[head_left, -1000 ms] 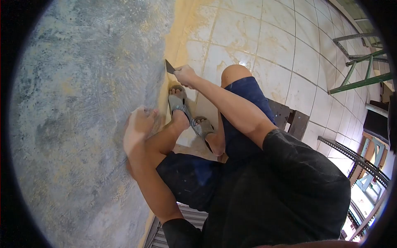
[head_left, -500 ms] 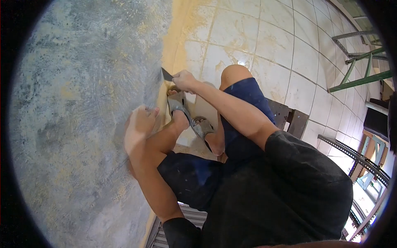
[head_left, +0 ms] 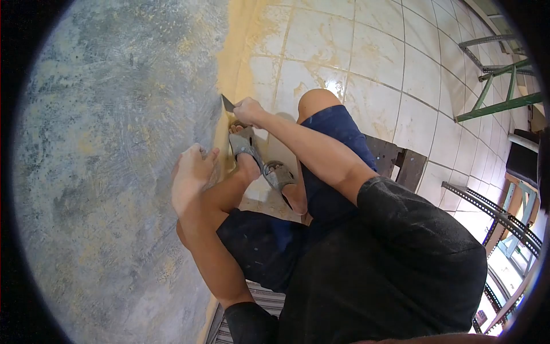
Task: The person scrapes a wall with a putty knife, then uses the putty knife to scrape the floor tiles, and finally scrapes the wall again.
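1. Two risks stand out to us. If the scraper (head_left: 228, 103) skips off the wall (head_left: 114, 160), its blade could drop toward the sandalled foot (head_left: 245, 146) just below it, close against the wall.
2. We also judge that the left hand (head_left: 192, 175) could slide if weight shifts onto it. It is spread flat on the wall with an open grip, holding nothing. Yellow dust (head_left: 232, 60) lies on the floor (head_left: 366, 57) along the wall's foot.
3. The right hand (head_left: 247, 110) has its grip closed around the scraper's handle, hiding it.
4. The scraper sits low on the wall, near its foot, with the blade's edge touching the wall.
5. Its long axis runs from the right hand to the wall. The blade end points at the wall and the handle end away from it.
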Demonstrator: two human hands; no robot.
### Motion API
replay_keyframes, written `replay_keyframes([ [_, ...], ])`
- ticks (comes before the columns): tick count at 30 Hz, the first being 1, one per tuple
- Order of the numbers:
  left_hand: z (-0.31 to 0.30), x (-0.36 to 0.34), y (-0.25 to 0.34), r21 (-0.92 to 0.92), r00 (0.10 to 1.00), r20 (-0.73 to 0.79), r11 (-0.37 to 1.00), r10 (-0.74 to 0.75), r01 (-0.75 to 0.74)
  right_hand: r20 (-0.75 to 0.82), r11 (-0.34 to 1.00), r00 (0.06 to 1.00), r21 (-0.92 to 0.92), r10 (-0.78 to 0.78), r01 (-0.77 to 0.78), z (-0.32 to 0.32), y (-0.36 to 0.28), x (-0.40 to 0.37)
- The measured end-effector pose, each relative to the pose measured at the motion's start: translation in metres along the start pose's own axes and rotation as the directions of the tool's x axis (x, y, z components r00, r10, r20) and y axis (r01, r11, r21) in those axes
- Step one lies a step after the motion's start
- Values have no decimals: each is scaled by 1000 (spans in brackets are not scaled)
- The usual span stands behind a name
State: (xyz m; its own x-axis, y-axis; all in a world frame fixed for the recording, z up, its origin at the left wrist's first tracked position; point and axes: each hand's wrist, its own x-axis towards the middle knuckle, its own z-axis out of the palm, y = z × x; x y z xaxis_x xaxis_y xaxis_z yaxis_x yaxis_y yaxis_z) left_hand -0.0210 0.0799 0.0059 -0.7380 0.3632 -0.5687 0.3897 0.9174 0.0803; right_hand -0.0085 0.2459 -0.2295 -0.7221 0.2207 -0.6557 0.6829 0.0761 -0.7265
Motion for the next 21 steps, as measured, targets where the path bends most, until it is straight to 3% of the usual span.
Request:
replay_keyframes([
  [1, 2, -1, -1, -22, 1000, -12, 1000, -6, 5, -2, 1000, 1000, 1, -4, 4, 1, -2, -5],
  [3, 4, 0, -4, -41, 1000, -21, 999, -12, 11, -113, 983, 981, 85, -155, 165, 7, -3, -26],
  [4, 5, 0, -6, -66, 999, -34, 998, -19, 16, -64, 978, 996, 198, -61, 72, -2, -15, -42],
  [7, 8, -1, -10, -66, 999, -32, 998, -12, 10, -90, 992, 996, 122, 4, 7, -6, -12, -12],
  [8, 7, 0, -11, -38, 1000, -27, 999, 7, -8, 5, 990, 998, 122, 67, -67, -9, -13, -10],
  [9, 8, -1, -12, -37, 1000, -27, 999, 7, -8, 5, 990, 998, 123, 66, -66, -4, -11, -15],
  [11, 9, 0, -13, -49, 1000, -29, 999, -1, 0, -139, 983, 978, 72, -156, 167, 9, -4, -21],
  [14, 6, -1, -12, -59, 999, 7, 998, -32, 33, -123, 981, 973, 1, -194, 196, 18, 11, -2],
  [15, 6, -3, -11, -61, 999, 18, 997, -36, 37, -116, 982, 976, 1, -185, 187, 15, 13, 3],
  [17, 1, -2, -9, -45, 1000, 12, 999, -20, 20, -36, 997, 999, 69, 40, -37, 3, 4, 16],
  [19, 4, -3, -10, -64, 1000, -1, 998, -24, 24, -33, 998, 999, 65, 21, -19, 3, 0, 3],
  [21, 3, -3, -9, -88, 999, -17, 996, -29, 28, -138, 981, 979, 105, -149, 164, 11, 0, -19],
])
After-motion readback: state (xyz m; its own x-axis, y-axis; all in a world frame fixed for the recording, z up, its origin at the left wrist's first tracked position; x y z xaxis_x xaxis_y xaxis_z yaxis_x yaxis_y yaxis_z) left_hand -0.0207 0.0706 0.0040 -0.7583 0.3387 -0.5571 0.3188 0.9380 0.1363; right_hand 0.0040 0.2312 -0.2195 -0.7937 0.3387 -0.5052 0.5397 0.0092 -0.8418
